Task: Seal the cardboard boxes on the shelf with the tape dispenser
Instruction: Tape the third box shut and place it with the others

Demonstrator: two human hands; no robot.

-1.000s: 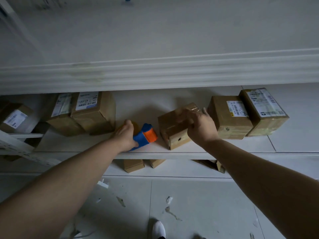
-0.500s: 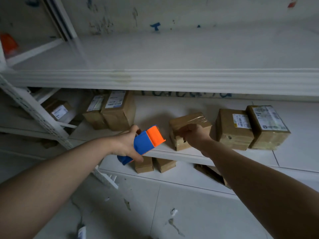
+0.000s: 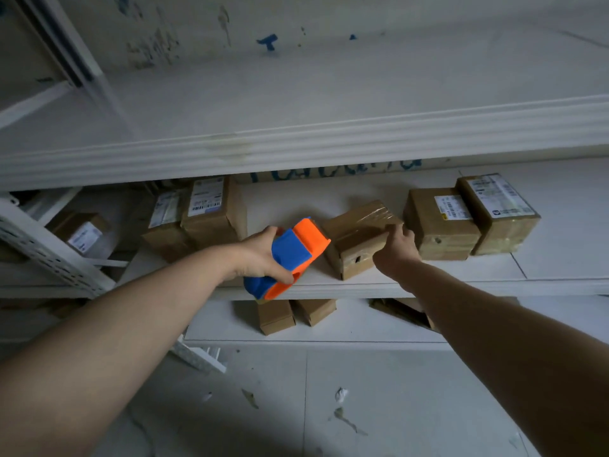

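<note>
The left hand has its fingers wrapped round the tape dispenser, beside the 1 cardboard box the right hand fingers grip, so taping its top seems next.

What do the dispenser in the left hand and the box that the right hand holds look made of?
Tape dispenser: likely moulded plastic, matte, solid blue and orange. Box: brown cardboard, dull; the wrinkled shiny film across its top looks like clear tape.
</note>
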